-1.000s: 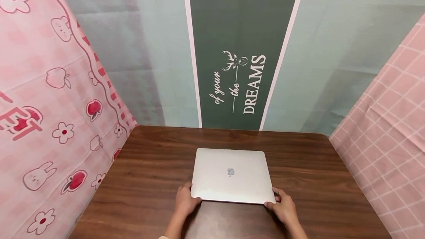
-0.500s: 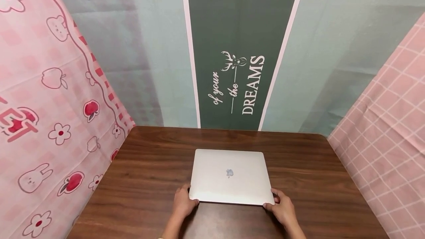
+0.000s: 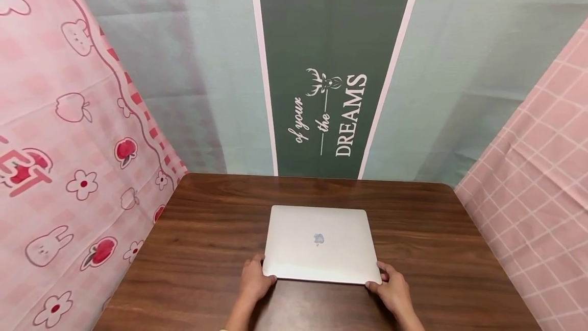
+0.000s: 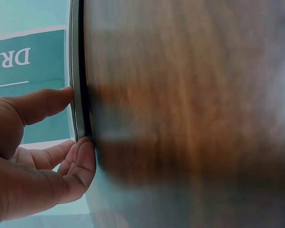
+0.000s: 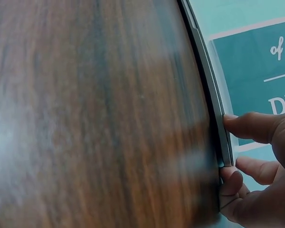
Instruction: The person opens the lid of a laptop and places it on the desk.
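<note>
A closed silver laptop (image 3: 321, 259) with an apple logo on its lid lies on the wooden table. My left hand (image 3: 255, 281) grips its near left corner, with the thumb on the front edge and the fingers at the side. At the near right corner, my right hand (image 3: 391, 288) holds the laptop in the same way. The left wrist view shows the left hand (image 4: 42, 175) against the thin laptop edge (image 4: 78, 61). In the right wrist view, fingers and thumb of the right hand (image 5: 263, 194) touch the laptop edge (image 5: 213, 90).
Bare wood of the brown table (image 3: 206, 229) surrounds the laptop. Behind the table hangs a green cloth (image 3: 331, 24) printed with words and a deer head. A patterned pink cloth (image 3: 92, 142) borders the left side, and a pink checked cloth (image 3: 537, 178) the right.
The head view has shifted very slightly. Both hands keep their hold on the laptop's near corners, and the laptop stays in place on the table.
</note>
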Action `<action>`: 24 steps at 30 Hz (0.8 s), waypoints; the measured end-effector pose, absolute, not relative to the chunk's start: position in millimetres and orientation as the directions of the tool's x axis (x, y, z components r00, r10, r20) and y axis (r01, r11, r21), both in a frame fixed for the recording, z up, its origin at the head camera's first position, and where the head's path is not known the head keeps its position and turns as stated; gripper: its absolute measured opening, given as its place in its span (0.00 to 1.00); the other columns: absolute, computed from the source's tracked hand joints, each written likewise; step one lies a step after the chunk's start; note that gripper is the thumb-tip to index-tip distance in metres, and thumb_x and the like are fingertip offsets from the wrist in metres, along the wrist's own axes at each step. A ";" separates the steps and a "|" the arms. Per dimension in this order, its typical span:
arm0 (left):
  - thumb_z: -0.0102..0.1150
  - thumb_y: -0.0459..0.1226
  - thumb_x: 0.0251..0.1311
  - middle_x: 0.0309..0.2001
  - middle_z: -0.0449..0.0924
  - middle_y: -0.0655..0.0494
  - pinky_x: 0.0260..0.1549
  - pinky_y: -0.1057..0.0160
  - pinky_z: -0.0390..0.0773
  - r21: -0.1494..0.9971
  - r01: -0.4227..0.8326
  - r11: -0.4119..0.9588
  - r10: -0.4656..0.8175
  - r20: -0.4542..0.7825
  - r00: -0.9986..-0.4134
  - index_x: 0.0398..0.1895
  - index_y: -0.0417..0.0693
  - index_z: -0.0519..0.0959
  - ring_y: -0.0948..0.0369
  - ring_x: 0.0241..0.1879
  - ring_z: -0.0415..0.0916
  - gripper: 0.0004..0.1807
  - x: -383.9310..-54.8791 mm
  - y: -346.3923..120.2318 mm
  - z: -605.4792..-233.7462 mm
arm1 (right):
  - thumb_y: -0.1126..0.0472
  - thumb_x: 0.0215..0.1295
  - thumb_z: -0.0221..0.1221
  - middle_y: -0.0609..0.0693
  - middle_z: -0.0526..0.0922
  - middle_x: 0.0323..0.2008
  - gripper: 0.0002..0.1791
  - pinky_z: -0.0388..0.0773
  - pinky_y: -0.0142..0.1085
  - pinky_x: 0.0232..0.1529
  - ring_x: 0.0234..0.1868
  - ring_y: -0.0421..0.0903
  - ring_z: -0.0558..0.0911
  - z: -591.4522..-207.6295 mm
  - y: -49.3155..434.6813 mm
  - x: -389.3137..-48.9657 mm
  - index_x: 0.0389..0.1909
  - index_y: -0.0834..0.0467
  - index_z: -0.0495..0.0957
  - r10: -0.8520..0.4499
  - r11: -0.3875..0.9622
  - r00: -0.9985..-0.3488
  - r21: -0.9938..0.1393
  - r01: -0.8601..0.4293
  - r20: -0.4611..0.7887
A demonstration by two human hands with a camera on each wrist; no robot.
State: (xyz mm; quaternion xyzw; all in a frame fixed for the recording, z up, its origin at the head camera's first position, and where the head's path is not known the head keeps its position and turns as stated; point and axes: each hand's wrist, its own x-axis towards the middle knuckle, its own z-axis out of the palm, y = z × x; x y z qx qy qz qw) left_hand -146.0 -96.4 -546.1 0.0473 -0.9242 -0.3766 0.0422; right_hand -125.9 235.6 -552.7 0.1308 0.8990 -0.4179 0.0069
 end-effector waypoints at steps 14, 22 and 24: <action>0.74 0.31 0.31 0.25 0.75 0.50 0.29 0.56 0.71 0.786 -0.026 0.617 -0.074 0.025 -0.997 0.45 0.31 0.76 0.55 0.27 0.71 0.31 -139.7 -105.6 -546.1 | 0.63 0.44 0.69 0.66 0.73 0.41 0.31 0.70 0.54 0.42 0.44 0.63 0.73 -545.4 223.2 -121.6 0.50 0.72 0.74 0.123 0.790 -0.982 -0.613 0.011 0.141; 0.74 0.31 0.36 0.30 0.72 0.52 0.25 0.68 0.71 0.859 0.023 0.511 -0.021 0.039 -0.999 0.46 0.32 0.77 0.60 0.27 0.71 0.29 -140.5 -116.1 -549.3 | 0.71 0.35 0.72 0.57 0.80 0.43 0.29 0.68 0.46 0.46 0.47 0.58 0.77 -543.2 200.7 -133.4 0.46 0.64 0.79 -0.139 0.756 -0.830 -0.484 -0.441 0.540; 0.74 0.32 0.36 0.32 0.73 0.51 0.27 0.68 0.71 0.857 0.051 0.513 -0.009 0.064 -0.998 0.47 0.33 0.77 0.59 0.28 0.71 0.29 -142.2 -118.2 -548.9 | 0.70 0.36 0.72 0.55 0.80 0.44 0.29 0.69 0.47 0.47 0.49 0.58 0.76 -544.4 194.2 -135.4 0.46 0.63 0.79 -0.194 0.741 -0.826 -0.473 -0.477 0.529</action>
